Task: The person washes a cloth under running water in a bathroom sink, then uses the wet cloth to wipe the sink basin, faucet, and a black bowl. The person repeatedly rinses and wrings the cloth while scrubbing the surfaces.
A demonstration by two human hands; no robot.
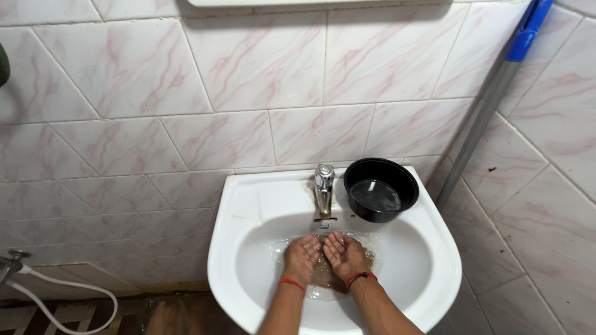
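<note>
- Head view, over a white wall-hung basin (248,205): left hand (302,254) and right hand (344,253) side by side, palms up, cupped under the chrome tap (323,186), edges touching or all but touching.
- Fingers of both hands lightly curled and close together, clamped on nothing, only catching water (323,276) pooled and rippling in the bowl beneath.
- Red thread band at each wrist; forearms entering from the bottom edge.
- Black round bowl (380,189) on the basin's right rear rim, just beside the tap, some liquid inside, apart from both hands.
- Grey pole with a blue sleeve (490,99) leaning in the tiled corner to the right; white hose (68,298) and a valve low at the left wall.
- Judged step: rinsing or gathering water in cupped palms, mid-wash.
- Judged next call: palms kept sealed at the touching edges and level, clear of the black bowl at the rim.
</note>
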